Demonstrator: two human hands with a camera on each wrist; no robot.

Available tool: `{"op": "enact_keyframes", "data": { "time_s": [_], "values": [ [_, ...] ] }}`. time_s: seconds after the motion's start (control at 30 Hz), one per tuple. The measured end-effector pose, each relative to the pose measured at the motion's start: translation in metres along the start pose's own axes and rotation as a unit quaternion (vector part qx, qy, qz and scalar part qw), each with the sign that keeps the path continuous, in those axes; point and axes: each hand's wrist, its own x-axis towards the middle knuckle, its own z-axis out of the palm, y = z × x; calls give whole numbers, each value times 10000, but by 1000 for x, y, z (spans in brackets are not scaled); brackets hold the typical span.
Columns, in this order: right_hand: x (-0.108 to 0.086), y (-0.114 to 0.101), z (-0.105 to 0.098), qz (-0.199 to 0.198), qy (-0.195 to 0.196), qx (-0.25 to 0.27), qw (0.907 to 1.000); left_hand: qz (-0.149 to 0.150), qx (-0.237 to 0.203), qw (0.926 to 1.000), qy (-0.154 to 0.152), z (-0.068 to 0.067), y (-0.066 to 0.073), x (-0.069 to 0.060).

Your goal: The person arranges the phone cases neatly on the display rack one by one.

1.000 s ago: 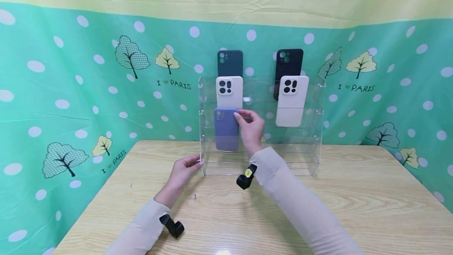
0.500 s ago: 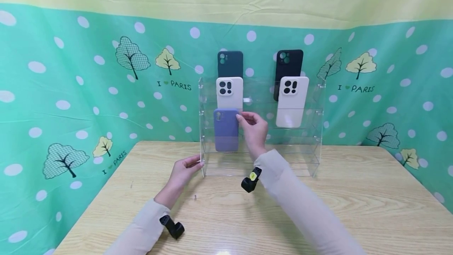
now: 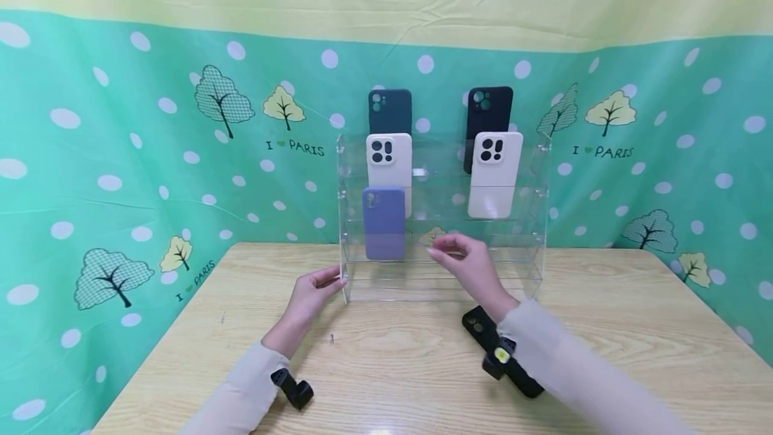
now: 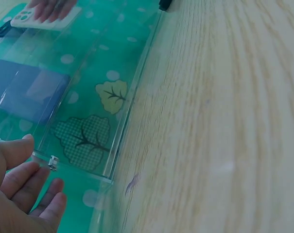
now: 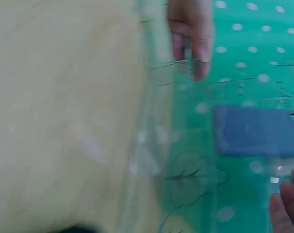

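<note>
A clear acrylic display stand (image 3: 447, 267) bears several phone cases. My left hand (image 3: 312, 297) pinches its left side panel between thumb and fingers, which the right wrist view also shows. The purple phone case (image 3: 384, 223) leans on a lower tier at the left, in front of a white phone case (image 3: 389, 153). To the right of the purple case and apart from it hovers my right hand (image 3: 474, 267), its fingers loosely bent around nothing. Below my right wrist a black phone case (image 3: 524, 381) lies on the table, partly hidden by the sleeve and wrist camera.
A dark green phone case (image 3: 390, 111) stands at the top left of the stand. At the right are another black phone case (image 3: 492, 109) and a white phone case (image 3: 496, 173). A patterned cloth (image 3: 151, 186) hangs behind the wooden table (image 3: 386, 368).
My right hand has let go of the purple case and moved right and down, away from it. The black case on the table has come into view. My left hand stays on the stand.
</note>
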Motion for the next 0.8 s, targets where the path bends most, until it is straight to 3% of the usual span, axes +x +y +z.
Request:
{"op": "enact_keyframes", "data": {
  "time_s": [0.17, 0.47, 0.63, 0.8],
  "values": [
    [-27, 25, -25, -11, -584, -492, 9971, -3, -32, 10000, 4, 0, -1, 2],
    [-57, 62, -70, -238, -972, -1001, 9899, -48, 10, 10000, 17, -1, -2, 2],
    [-62, 79, -80, -256, -1422, -1254, 9815, -88, 57, 9999, 14, -1, -1, 2],
    [-65, 90, -81, 67, -1387, -1533, 9784, -40, 50, 10000, 6, 0, -2, 2]
  ]
}}
